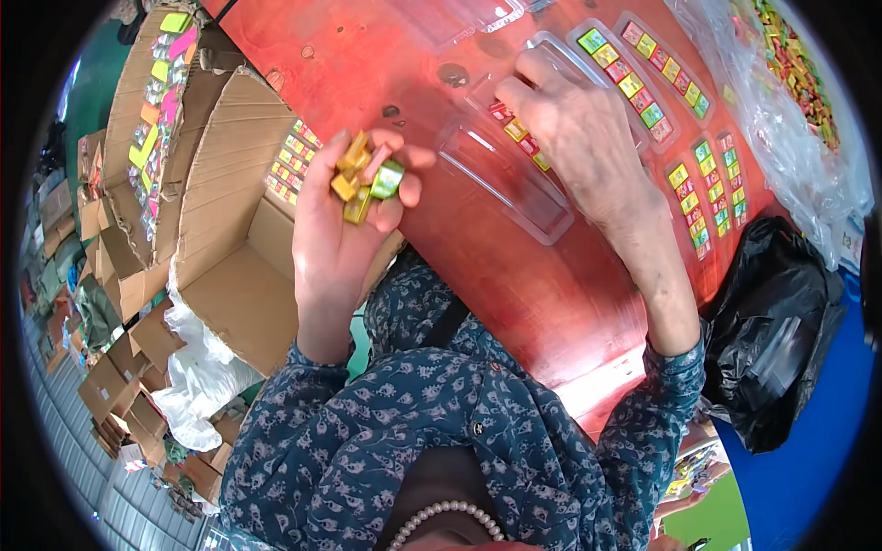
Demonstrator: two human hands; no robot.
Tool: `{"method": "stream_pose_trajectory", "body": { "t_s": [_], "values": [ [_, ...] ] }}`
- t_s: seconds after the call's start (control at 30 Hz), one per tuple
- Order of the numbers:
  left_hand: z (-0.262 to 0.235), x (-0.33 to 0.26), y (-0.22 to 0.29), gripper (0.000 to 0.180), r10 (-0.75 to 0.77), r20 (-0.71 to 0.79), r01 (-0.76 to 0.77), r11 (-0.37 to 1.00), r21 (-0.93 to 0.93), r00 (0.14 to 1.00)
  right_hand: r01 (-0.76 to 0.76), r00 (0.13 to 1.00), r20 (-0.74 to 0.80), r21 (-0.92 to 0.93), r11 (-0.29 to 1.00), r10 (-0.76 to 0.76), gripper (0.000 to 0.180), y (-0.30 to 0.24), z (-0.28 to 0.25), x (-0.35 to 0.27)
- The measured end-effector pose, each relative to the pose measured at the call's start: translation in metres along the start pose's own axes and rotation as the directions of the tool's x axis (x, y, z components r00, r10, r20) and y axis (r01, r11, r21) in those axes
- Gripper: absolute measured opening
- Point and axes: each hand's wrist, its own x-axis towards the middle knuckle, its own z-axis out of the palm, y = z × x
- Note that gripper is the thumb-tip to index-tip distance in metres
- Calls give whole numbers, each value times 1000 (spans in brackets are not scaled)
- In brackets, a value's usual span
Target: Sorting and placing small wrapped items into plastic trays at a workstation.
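My left hand (344, 220) is palm up, fingers curled around a few small wrapped cubes (354, 174) in gold, yellow, green and pink. Over the red table, my right hand (579, 138) reaches down into a narrow clear plastic tray (491, 87). Its fingertips are bent together, and whatever they pinch is hidden. Part of a row of red and yellow cubes (524, 140) shows in that tray beside the hand. A clear tray (505, 188) with no cubes in it lies nearer to me.
Several filled trays (625, 78) lie beyond and right of my right hand. A plastic bag of cubes (799, 73) sits at the far right, above a black bag (776, 340). An open cardboard box (243, 285) stands at the left, with another box (147, 184) of colourful packs behind.
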Motion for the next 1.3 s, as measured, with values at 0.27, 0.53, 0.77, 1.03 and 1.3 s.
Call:
{"method": "stream_pose_trajectory", "body": {
  "t_s": [0.27, 0.53, 0.77, 1.03, 1.3],
  "values": [
    [-2, -16, -23, 39, -102, -150, 135, 963, 232, 983, 76, 997, 29, -60, 995, -74, 3, 5, -2, 9],
    [4, -5, -20, 37, -86, -80, 105, 954, 280, 993, 74, 996, 47, 74, 995, -77, 5, 8, 7, 5],
    [-1, -3, -20, 37, -92, -67, 107, 958, 266, 994, -203, 964, 217, 236, 950, 152, 10, -18, -15, -20],
    [-1, -2, -18, 37, -103, -76, 118, 964, 240, 992, -221, 919, 350, 68, 973, 184, 20, -59, -12, -45],
    [-7, -8, -15, 38, -62, -81, 79, 970, 228, 995, -247, 948, 238, 144, 958, 209, 9, -68, 6, -30]
  ]
}}
